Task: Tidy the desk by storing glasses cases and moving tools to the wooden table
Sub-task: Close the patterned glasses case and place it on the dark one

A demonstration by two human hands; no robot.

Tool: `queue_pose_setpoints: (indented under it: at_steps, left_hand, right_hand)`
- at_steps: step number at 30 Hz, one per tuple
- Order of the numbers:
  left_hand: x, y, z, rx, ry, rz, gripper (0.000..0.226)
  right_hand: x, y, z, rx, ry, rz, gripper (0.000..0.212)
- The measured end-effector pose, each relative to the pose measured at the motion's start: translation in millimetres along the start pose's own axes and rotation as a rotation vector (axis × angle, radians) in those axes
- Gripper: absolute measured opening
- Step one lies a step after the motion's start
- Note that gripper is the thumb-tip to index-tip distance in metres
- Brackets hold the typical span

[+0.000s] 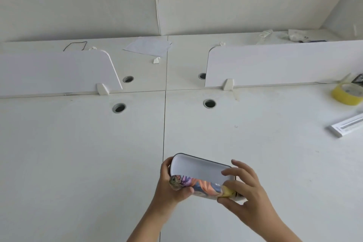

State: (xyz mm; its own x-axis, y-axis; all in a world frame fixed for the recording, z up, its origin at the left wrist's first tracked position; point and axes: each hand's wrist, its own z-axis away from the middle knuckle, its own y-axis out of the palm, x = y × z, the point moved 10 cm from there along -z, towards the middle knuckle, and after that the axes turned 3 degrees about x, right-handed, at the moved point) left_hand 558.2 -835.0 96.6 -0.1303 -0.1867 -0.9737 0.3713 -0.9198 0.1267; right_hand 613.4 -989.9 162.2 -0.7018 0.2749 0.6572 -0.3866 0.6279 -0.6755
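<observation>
We hold the open, cartoon-printed hard glasses case with a white lining (pixel 200 178) just above the white desk (pixel 78 163), left hand (pixel 170 184) and right hand (pixel 244 188) pinching its ends, and should press the lid shut evenly.

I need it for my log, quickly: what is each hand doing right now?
Left hand: closed around the left end of the glasses case.
Right hand: gripping the right end of the same case, which is open.

Patterned glasses case (pixel 198 178), lid open
</observation>
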Motion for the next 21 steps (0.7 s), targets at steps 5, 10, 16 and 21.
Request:
queue_pose_setpoints:
  at_steps: [5, 10, 16, 21]
  left_hand:
    - [-13, 11, 5, 0.051, 0.012, 0.032, 0.073]
    - [-16, 21, 7, 0.11, 0.021, 0.092, 0.097]
    - [-6, 40, 12, 0.108, -0.029, 0.12, 0.073]
    - [1, 53, 17, 0.178, -0.06, 0.071, 0.074]
  right_hand:
    - [9, -7, 1, 0.025, -0.036, -0.041, 0.03]
    - [-5, -9, 7, 0.023, 0.067, -0.136, 0.03]
    - [-55, 2, 36, 0.034, 0.568, -0.54, 0.104]
    - [-61, 35, 66, 0.29, 0.786, -0.789, 0.116]
